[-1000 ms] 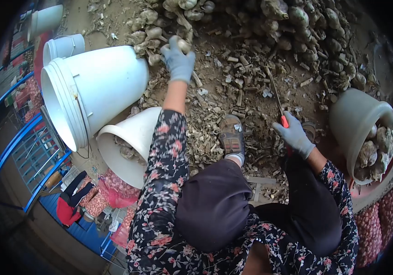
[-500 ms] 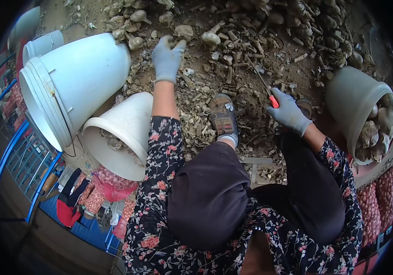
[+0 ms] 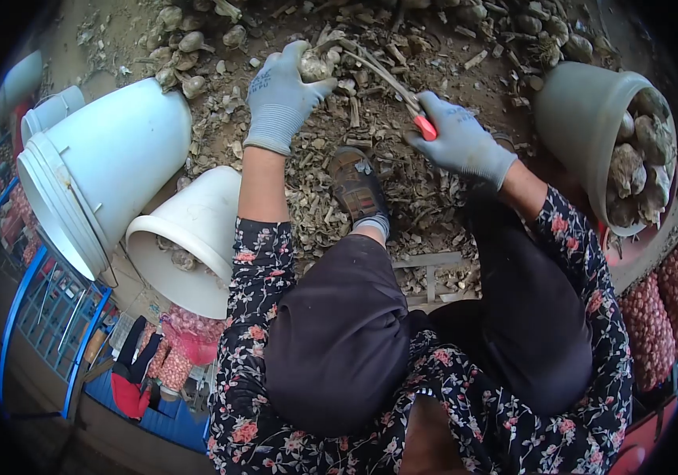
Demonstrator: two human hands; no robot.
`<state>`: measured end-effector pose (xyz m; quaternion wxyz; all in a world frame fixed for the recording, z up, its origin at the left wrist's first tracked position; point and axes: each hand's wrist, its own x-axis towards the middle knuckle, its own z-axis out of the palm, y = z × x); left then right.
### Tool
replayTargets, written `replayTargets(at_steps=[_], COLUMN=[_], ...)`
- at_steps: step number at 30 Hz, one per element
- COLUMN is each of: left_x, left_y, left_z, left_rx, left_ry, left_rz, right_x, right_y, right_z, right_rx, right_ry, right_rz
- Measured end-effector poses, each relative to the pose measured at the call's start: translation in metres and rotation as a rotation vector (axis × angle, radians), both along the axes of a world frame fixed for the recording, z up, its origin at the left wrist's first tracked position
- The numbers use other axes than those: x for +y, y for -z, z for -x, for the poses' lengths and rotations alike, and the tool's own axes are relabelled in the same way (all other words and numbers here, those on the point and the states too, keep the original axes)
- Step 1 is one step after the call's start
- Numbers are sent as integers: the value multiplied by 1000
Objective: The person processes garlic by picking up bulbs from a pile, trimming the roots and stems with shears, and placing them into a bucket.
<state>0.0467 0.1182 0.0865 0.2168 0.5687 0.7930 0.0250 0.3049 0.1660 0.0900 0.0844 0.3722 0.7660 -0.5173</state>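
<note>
My left hand (image 3: 282,96), in a grey glove, is closed around a garlic bulb (image 3: 317,66) just above the littered ground. In my gloved right hand (image 3: 461,136) is a red-handled tool (image 3: 425,127) with long, narrow metal ahead of the grip. Its far end points up and left and overlaps the stem side of the bulb. The fingers of the right hand wrap the handle and hide part of it. Dry stalks and skins (image 3: 315,178) cover the ground beneath both hands.
White buckets (image 3: 129,150) lie tipped at the left, a smaller one (image 3: 204,202) nearer me. Another bucket (image 3: 576,111) at the right holds garlic bulbs (image 3: 628,170). More bulbs lie ahead (image 3: 188,43). Filled net bags (image 3: 647,324) stand at right; a person in red (image 3: 127,394) is lower left.
My left hand has taken hold of a garlic bulb. My right hand has moved left and up, bringing the tool's end to the bulb. The whole view has shifted slightly.
</note>
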Motion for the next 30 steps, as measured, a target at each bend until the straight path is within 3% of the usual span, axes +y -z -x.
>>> replayTargets(at_steps=[4,9,12,14,15,17,21,26,30], left_x=[-3,-7,-20,-25,-26,-30,-26,-26,-23], left_y=[-15,-21,-3,7,9,12,4,-12,-24], left_z=[-23,-31,-25,-27,-29,-34,-40,-38,-28], left_rx=[-12,-59,-214,-1167,-1165,-1667,-1711,-1242,-1111], left_ry=[46,-62,-87,-411,-408,-587,-612,-445,-327], left_rz=[47,101,-106,-220,-221,-355,-458,-338,-209], right_x=[3,2,-7,-12,-14,-19,-20,-21,-13], right_y=[-1,1,4,9,5,0,-10,-9,-19], right_z=[10,-4,-23,-29,-30,-32,-31,-31,-31], right_rx=[21,-6,-6,11,1,-7,12,18,-103], right_ry=[-47,4,53,58,49,33,-56,-97,-157], right_rz=[-9,-14,19,-8,42,121,90,-36,-207])
